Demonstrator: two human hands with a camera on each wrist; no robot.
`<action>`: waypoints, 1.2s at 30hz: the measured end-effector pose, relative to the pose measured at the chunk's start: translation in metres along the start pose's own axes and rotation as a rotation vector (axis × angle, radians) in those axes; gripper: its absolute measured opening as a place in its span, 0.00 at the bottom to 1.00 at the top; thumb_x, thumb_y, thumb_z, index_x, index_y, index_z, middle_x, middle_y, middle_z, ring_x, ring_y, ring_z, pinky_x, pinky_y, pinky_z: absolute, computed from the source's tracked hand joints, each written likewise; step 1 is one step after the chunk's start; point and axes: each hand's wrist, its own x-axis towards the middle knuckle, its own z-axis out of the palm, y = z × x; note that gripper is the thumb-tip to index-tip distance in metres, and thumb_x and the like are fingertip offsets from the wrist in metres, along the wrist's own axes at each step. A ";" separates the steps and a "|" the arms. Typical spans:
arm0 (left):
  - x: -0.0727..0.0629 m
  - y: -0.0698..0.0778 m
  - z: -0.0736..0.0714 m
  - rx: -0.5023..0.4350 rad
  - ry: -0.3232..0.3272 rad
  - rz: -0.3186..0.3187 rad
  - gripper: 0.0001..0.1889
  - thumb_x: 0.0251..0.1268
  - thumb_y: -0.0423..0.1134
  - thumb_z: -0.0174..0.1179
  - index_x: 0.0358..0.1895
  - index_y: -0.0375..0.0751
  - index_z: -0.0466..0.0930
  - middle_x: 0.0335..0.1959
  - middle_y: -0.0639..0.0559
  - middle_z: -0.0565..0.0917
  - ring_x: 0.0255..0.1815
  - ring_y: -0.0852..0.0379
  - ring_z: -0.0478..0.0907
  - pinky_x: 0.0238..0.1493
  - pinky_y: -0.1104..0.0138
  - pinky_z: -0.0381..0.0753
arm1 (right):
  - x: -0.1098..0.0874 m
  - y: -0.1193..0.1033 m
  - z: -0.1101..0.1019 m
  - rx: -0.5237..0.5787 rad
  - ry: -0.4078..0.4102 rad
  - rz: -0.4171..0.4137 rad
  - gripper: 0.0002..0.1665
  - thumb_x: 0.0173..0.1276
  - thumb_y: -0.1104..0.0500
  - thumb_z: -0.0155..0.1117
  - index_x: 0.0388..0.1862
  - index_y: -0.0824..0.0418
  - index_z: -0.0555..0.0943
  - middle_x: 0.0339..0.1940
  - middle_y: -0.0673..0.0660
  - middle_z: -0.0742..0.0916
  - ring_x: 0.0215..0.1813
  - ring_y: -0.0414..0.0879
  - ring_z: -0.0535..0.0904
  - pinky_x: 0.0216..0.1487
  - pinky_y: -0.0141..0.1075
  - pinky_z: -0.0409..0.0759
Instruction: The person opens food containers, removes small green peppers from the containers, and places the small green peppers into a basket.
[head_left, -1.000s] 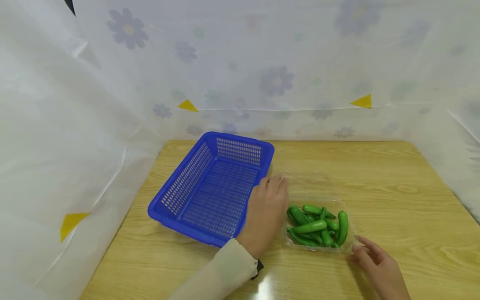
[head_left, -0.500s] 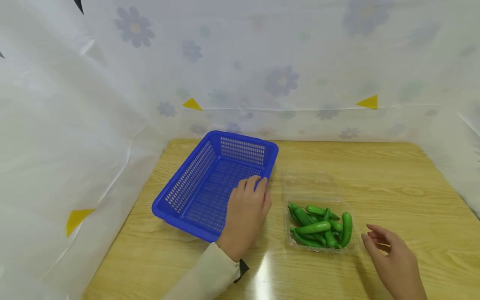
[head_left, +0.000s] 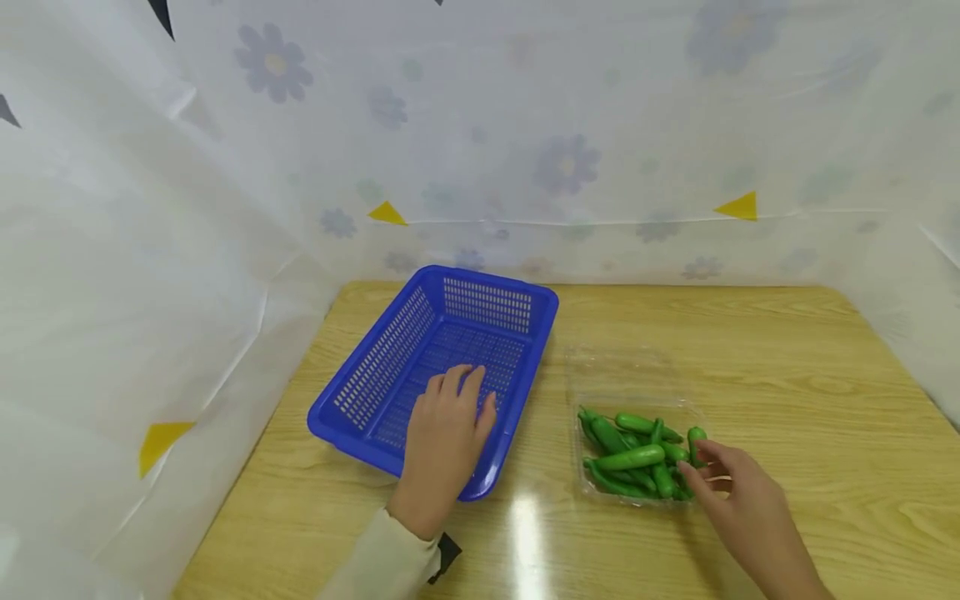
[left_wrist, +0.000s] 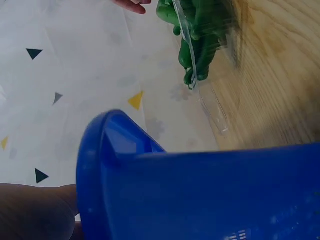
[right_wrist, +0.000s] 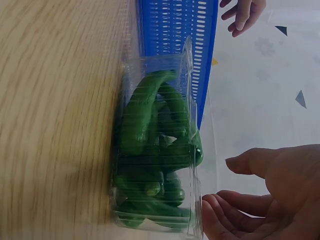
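My left hand (head_left: pixel 442 442) hovers over the near part of a blue perforated plastic basket (head_left: pixel 542 329), its fingers loosely bent and nothing held. In the left wrist view, part of that hand (left_wrist: pixel 37 212) shows beside the basket's rim (left_wrist: pixel 92 170). Right of the basket lies a clear plastic clamshell box (head_left: pixel 626 371), lid folded back. Several green peppers (head_left: pixel 630 458) fill it. My right hand (head_left: pixel 750 508) is at the box's right side, by a pepper (head_left: pixel 697 442). From the right wrist, its thumb (right_wrist: pixel 245 162) and fingers stand apart beside the box edge, gripping nothing.
The basket and box stand on a wood-grain table (head_left: pixel 787 367). White flower-printed sheeting (head_left: pixel 480 125) rises behind and along the sides, with yellow triangles (head_left: pixel 738 206) on it.
My left hand has moved left from the box to over the basket. My right hand drew back from the box's near right corner, then came in over its right side. The box stays put.
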 end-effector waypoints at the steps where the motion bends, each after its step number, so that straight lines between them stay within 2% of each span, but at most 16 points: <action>1: -0.001 -0.003 0.000 -0.004 0.002 -0.009 0.18 0.63 0.47 0.58 0.51 0.40 0.80 0.46 0.45 0.80 0.43 0.46 0.78 0.33 0.57 0.80 | 0.001 -0.002 0.001 -0.004 -0.011 -0.005 0.29 0.67 0.51 0.60 0.55 0.74 0.72 0.45 0.64 0.80 0.41 0.53 0.79 0.36 0.41 0.81; 9: -0.012 -0.030 0.001 0.001 0.031 -0.058 0.23 0.63 0.54 0.57 0.50 0.37 0.80 0.45 0.43 0.81 0.42 0.43 0.78 0.32 0.55 0.79 | 0.012 -0.009 0.007 -0.026 -0.092 -0.024 0.27 0.63 0.57 0.64 0.53 0.75 0.73 0.40 0.62 0.80 0.39 0.51 0.80 0.33 0.36 0.81; 17: -0.019 -0.063 0.000 0.059 0.085 -0.125 0.25 0.61 0.52 0.59 0.52 0.35 0.78 0.43 0.40 0.81 0.40 0.40 0.78 0.31 0.51 0.79 | 0.016 -0.006 0.012 -0.048 -0.186 0.014 0.28 0.62 0.57 0.65 0.52 0.77 0.73 0.35 0.59 0.82 0.34 0.48 0.80 0.30 0.37 0.80; 23: -0.023 -0.089 -0.002 0.089 0.070 -0.214 0.23 0.60 0.46 0.61 0.54 0.34 0.77 0.44 0.37 0.80 0.42 0.37 0.77 0.32 0.47 0.77 | 0.019 -0.007 0.016 -0.045 -0.232 0.033 0.28 0.61 0.57 0.65 0.52 0.77 0.73 0.34 0.57 0.82 0.33 0.46 0.80 0.30 0.37 0.80; 28: -0.025 -0.115 0.000 0.101 0.053 -0.314 0.22 0.59 0.42 0.61 0.54 0.33 0.76 0.46 0.35 0.78 0.44 0.35 0.75 0.35 0.44 0.74 | 0.020 -0.009 0.018 -0.051 -0.239 0.024 0.28 0.60 0.59 0.66 0.52 0.78 0.73 0.34 0.58 0.82 0.34 0.47 0.80 0.31 0.39 0.80; 36: -0.022 -0.145 0.005 0.084 -0.047 -0.459 0.21 0.64 0.41 0.56 0.56 0.32 0.73 0.51 0.34 0.75 0.49 0.33 0.71 0.40 0.41 0.70 | 0.022 -0.011 0.019 -0.083 -0.253 0.018 0.26 0.58 0.61 0.66 0.50 0.77 0.75 0.33 0.57 0.82 0.34 0.46 0.79 0.32 0.40 0.80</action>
